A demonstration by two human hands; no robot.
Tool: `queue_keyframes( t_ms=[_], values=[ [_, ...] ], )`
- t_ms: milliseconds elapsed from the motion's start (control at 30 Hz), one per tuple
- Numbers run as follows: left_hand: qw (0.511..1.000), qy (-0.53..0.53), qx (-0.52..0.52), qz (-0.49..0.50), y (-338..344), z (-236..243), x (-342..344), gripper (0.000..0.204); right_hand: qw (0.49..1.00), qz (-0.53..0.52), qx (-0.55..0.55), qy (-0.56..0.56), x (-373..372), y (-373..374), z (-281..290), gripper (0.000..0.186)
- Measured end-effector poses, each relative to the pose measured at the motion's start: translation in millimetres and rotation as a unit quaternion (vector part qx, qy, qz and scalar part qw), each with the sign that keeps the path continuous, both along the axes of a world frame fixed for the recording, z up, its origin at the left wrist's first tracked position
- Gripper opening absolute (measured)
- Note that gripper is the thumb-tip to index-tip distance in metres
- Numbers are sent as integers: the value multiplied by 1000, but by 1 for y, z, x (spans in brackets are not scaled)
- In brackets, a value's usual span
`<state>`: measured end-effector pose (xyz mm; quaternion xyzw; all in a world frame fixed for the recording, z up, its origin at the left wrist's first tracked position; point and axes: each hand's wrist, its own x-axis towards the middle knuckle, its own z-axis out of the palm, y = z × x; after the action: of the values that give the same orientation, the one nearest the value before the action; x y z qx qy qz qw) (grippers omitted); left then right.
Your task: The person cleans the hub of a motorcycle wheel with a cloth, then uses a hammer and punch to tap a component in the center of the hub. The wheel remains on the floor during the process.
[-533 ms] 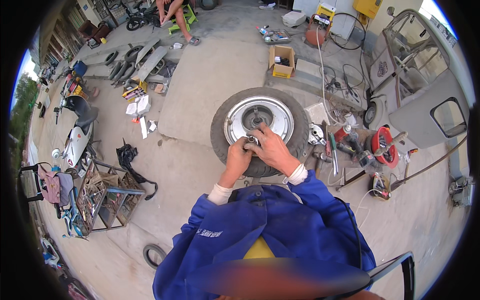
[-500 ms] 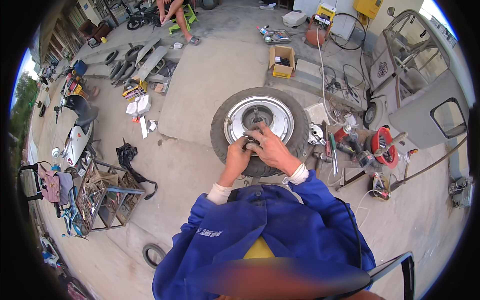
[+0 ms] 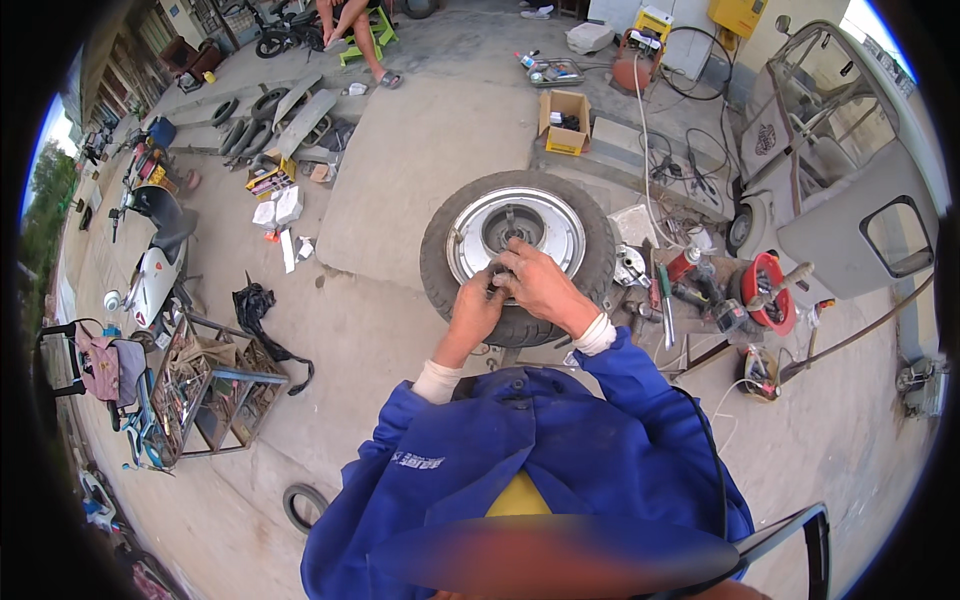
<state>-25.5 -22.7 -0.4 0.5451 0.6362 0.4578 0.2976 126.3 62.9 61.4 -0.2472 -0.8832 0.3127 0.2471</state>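
On the concrete floor [image 3: 420, 130] of a work yard, in the head view, a wheel [image 3: 556, 240] lies face up before a person in blue sleeves [image 3: 635, 375]. Its axle [image 3: 510, 217] rises from the hub [image 3: 534, 229] just beyond the fingers, long axis roughly upright. The right hand [image 3: 545, 287] is nearer to it; the left hand [image 3: 475, 308] sits lower, over the wheel's near side. Both hands' fingers bunch together; whether they grip a small part cannot be told. Dusty, ridged rubber forms the round tyre [image 3: 440, 228], enclosing a smooth, pale metal rim [image 3: 470, 215]. To the right sits a round red basin [image 3: 786, 322].
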Motion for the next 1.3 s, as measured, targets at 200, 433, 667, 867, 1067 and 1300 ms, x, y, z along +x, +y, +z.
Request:
queue_keyframes(
  t_ms=[200, 433, 667, 867, 1067, 1300],
  values=[
    [990, -64, 117, 36, 4, 0, 25, 63, 995, -99, -22, -1, -1, -9, -4, 31],
    [945, -318, 32, 65, 42, 8, 29, 39, 937, -318, -22, 144, 57, -13, -3, 40],
    [962, -255, 42, -88, 49, 10, 5, 42, 865, -486, -47, 118, 110, 0, -89, 75],
    [956, -270, 97, 54, 38, 0, 33, 43, 699, -330, -488, 406, 95, -7, -89, 76],
    [872, -413, -49, -257, 62, 7, -29, 52, 701, -336, -468, 420, 89, -24, -89, 79],
    [969, -138, 154, 132, 33, -14, 28, 41, 708, -341, -450, 425, 78, -39, -87, 82]
  ],
)
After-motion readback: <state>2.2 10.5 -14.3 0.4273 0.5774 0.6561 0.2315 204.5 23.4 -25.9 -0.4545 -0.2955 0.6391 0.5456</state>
